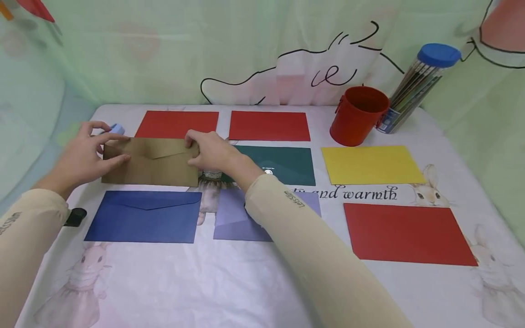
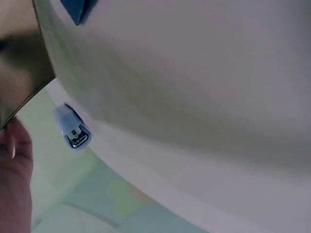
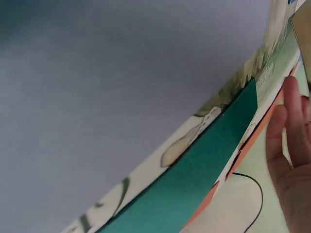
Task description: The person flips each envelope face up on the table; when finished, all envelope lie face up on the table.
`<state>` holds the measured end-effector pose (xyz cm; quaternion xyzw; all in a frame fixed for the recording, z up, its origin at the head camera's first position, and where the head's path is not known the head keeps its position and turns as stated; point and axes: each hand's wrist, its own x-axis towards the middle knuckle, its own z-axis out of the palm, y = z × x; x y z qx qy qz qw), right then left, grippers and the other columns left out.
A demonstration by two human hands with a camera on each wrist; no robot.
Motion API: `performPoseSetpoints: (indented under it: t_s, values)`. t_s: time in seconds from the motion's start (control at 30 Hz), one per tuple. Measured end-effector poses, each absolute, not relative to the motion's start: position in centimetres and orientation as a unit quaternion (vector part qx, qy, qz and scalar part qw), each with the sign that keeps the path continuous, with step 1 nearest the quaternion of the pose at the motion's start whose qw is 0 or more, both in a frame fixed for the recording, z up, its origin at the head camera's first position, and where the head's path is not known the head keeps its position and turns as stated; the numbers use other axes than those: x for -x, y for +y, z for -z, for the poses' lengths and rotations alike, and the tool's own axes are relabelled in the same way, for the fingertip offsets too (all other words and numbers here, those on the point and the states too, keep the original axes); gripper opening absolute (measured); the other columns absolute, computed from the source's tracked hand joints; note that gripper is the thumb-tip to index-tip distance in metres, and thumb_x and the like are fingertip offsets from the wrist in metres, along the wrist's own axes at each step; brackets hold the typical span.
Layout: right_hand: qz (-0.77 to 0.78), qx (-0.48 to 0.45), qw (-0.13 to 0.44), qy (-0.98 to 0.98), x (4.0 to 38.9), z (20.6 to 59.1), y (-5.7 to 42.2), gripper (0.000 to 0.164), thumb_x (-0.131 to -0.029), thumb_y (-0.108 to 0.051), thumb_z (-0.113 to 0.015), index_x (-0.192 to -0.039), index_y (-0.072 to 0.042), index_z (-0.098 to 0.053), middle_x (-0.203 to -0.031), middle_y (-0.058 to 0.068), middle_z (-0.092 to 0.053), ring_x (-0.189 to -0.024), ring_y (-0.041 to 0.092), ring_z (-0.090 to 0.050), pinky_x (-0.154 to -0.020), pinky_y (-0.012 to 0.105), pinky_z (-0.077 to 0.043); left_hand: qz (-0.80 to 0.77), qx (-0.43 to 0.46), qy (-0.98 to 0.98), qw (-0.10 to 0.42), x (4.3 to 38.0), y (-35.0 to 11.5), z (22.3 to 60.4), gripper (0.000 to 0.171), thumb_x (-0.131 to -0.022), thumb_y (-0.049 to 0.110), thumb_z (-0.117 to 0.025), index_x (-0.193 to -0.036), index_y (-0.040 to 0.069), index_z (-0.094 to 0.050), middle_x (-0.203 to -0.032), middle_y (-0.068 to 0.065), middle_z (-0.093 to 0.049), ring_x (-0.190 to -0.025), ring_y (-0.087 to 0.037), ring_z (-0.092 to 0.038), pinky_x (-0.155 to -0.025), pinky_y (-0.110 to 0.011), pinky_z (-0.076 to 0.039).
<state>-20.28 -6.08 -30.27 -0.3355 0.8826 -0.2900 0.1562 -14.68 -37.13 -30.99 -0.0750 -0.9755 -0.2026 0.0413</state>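
Note:
A brown envelope (image 1: 164,171) with a flap crease spans between both hands, above the blue envelope (image 1: 143,218). My left hand (image 1: 84,157) pinches its left end, the thumb lying across the front face. At the opposite end, my right hand (image 1: 217,152) holds the edge by the upper right corner, its fingertips partly hidden. In the left wrist view, the left fingers (image 2: 17,150) meet the brown envelope's edge (image 2: 24,63). The right wrist view has the right fingers (image 3: 291,116) alongside the brown envelope (image 3: 303,34).
Red envelopes (image 1: 178,124) line the back, beside a green one (image 1: 283,159). A purple envelope (image 1: 234,218) lies partly under the right forearm; yellow (image 1: 373,165) and red (image 1: 410,234) ones lie rightward. A red bucket (image 1: 357,118) and a brush jar (image 1: 414,91) stand behind. A light-blue capped item (image 2: 72,127) lies left.

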Motion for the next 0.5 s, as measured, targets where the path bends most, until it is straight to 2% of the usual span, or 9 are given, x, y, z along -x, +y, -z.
performPoseSetpoints:
  t_s: [0.07, 0.13, 0.23, 0.3, 0.4, 0.5]
  values:
    - [0.27, 0.314, 0.164, 0.896, 20.6, 30.5, -6.2, 0.036, -0.093, -0.02, -0.07, -0.126, -0.012, -0.057, -0.106, 0.002, -0.063, -0.09, 0.013, -0.057, -0.086, 0.027, -0.045, 0.218, 0.067, -0.974, -0.002, 15.4, -36.9, 31.2, 0.057, -0.084, 0.033, -0.083, -0.131, 0.007, -0.064, -0.146, -0.024, -0.025, -0.095, -0.036, -0.053, -0.071, -0.042, -0.042]
    - [0.253, 0.299, 0.173, 0.904, 20.9, 30.8, -6.4, 0.04, -0.092, -0.023, -0.071, -0.128, -0.012, -0.058, -0.118, 0.0, -0.061, -0.103, 0.012, -0.055, -0.095, 0.031, -0.044, 0.225, 0.058, -0.972, -0.047, 16.1, -36.7, 31.5, 0.068, -0.081, 0.039, -0.086, -0.135, 0.006, -0.061, -0.15, -0.026, -0.019, -0.106, -0.041, -0.049, -0.079, -0.049, -0.043]
    - [0.225, 0.288, 0.193, 0.911, 21.1, 31.1, -6.6, 0.044, -0.093, -0.025, -0.071, -0.133, -0.011, -0.059, -0.128, -0.001, -0.06, -0.116, 0.013, -0.053, -0.111, 0.046, -0.034, 0.223, 0.062, -0.969, -0.087, 17.0, -36.5, 31.9, 0.074, -0.078, 0.039, -0.088, -0.136, 0.002, -0.06, -0.15, -0.029, -0.016, -0.12, -0.049, -0.038, -0.088, -0.059, -0.04]
    - [0.206, 0.29, 0.204, 0.912, 21.2, 31.2, -6.8, 0.046, -0.094, -0.026, -0.07, -0.136, -0.011, -0.058, -0.131, 0.0, -0.06, -0.119, 0.014, -0.053, -0.112, 0.048, -0.032, 0.207, 0.072, -0.971, -0.1, 17.5, -36.5, 31.9, 0.075, -0.077, 0.039, -0.089, -0.134, 0.0, -0.061, -0.148, -0.03, -0.018, -0.126, -0.053, -0.03, -0.092, -0.064, -0.038]
    - [0.172, 0.301, 0.205, 0.915, 21.3, 31.3, -7.0, 0.048, -0.094, -0.028, -0.07, -0.138, -0.013, -0.059, -0.131, -0.001, -0.061, -0.118, 0.013, -0.053, -0.112, 0.049, -0.033, 0.169, 0.091, -0.974, -0.121, 18.0, -36.3, 31.6, 0.072, -0.078, 0.038, -0.088, -0.133, -0.001, -0.062, -0.148, -0.03, -0.022, -0.128, -0.055, -0.029, -0.093, -0.069, -0.036]
    - [0.13, 0.31, 0.188, 0.923, 21.4, 31.1, -7.2, 0.044, -0.092, -0.033, -0.07, -0.133, -0.017, -0.063, -0.125, -0.003, -0.062, -0.112, 0.013, -0.055, -0.099, 0.04, -0.046, 0.119, 0.099, -0.978, -0.143, 18.3, -35.8, 31.1, 0.07, -0.08, 0.038, -0.085, -0.134, 0.0, -0.062, -0.151, -0.03, -0.023, -0.131, -0.061, -0.022, -0.095, -0.077, -0.026]
